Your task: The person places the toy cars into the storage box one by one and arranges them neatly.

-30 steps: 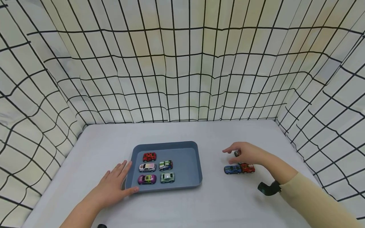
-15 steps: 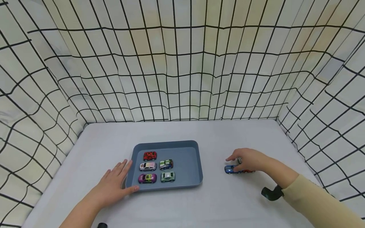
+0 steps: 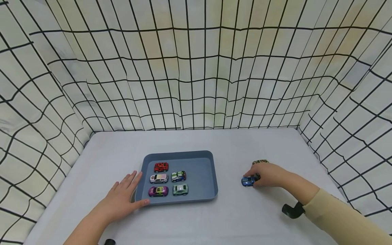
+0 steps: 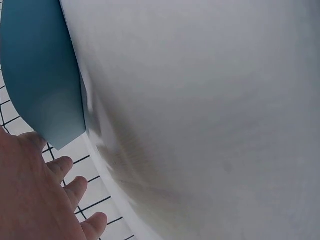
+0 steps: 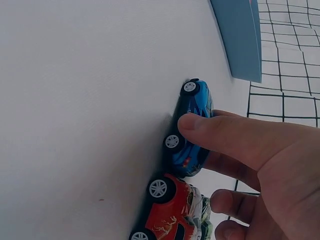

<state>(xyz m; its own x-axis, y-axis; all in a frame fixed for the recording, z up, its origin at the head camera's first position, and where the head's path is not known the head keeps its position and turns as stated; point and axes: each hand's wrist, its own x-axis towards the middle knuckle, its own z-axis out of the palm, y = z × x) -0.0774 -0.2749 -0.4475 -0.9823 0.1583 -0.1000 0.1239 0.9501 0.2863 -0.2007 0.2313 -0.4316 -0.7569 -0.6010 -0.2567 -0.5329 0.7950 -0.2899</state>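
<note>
My right hand (image 3: 271, 175) pinches a blue toy car (image 3: 247, 181) on the white table, to the right of the tray. In the right wrist view the thumb presses the near side of the blue car, with fingers on its far side. Right behind it stands a red toy car (image 5: 170, 212), largely hidden by the hand in the head view. Just beyond the knuckles a patterned toy car (image 3: 260, 161) peeks out. My left hand (image 3: 120, 197) lies with spread fingers at the left edge of the blue-grey tray (image 3: 200, 180), thumb on its front corner.
Inside the tray's left half stand several toy cars: red (image 3: 161, 167), white (image 3: 159, 178), white-green-blue (image 3: 178, 176), purple (image 3: 158, 191) and mint green (image 3: 180, 189). White walls with a black grid (image 3: 196, 85) enclose the table on the sides and back.
My right hand has come down from above the cars, drawn slightly nearer, and taken hold of the blue car. The left hand stays at the tray.
</note>
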